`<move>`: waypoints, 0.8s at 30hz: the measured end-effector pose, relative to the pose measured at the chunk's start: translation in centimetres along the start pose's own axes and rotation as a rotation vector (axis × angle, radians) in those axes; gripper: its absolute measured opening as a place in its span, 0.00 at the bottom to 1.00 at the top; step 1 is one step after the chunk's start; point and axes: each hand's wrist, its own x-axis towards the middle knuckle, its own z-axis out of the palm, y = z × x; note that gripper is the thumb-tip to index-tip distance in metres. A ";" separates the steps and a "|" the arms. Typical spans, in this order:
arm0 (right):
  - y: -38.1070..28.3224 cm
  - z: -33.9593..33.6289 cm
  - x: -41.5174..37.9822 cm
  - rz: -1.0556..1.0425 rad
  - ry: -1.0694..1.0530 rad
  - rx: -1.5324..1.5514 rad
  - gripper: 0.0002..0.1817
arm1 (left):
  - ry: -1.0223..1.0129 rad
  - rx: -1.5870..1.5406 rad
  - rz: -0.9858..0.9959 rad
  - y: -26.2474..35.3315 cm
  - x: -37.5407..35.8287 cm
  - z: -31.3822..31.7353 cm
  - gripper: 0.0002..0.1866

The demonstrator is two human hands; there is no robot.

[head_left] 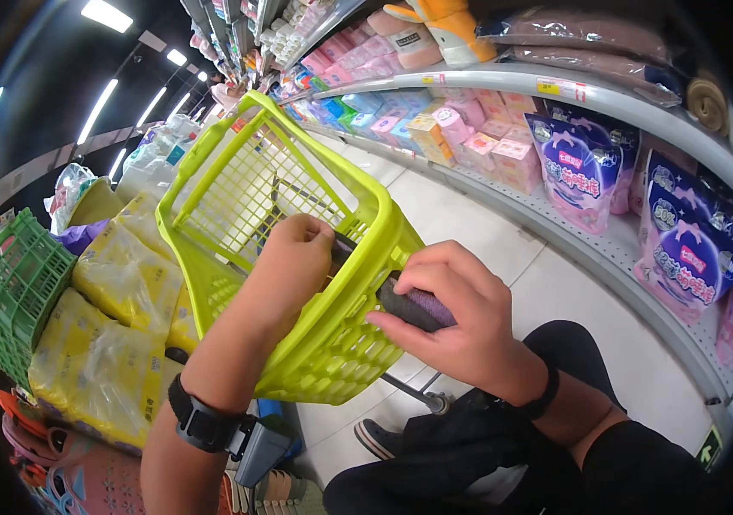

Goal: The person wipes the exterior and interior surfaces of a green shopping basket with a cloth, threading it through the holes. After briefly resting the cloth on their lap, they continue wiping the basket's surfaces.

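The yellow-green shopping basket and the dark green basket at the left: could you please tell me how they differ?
The yellow-green shopping basket looks larger, though it is nearer; the dark green basket looks smaller. Both hands, left and right, are at the yellow-green one; neither touches the dark green one. Both have openwork walls.

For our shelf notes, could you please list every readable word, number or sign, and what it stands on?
"50%": right blue-and-pink pack.
"七度空间": that pack and the left blue-and-pink pack.
Unclear: white symbol on green sign.
Too small or blurred: shelf price tags, yellow packs, towel label.
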 end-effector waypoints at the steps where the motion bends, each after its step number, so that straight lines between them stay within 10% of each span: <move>1: -0.3 -0.4 0.3 0.046 -0.048 -0.008 0.21 | -0.028 0.120 0.029 -0.4 0.2 -0.3 0.11; 4: -1.0 -1.6 0.6 0.191 -0.188 -0.061 0.23 | 0.020 0.574 0.288 -1.5 0.5 -1.4 0.12; 14: -2.9 -0.1 -0.5 0.243 -0.338 -0.166 0.25 | 0.294 0.717 0.459 -3.4 1.9 -2.0 0.10; 24: -0.9 -0.6 -0.3 0.413 -0.392 -0.168 0.35 | 0.477 0.020 0.268 -1.1 2.3 -1.3 0.11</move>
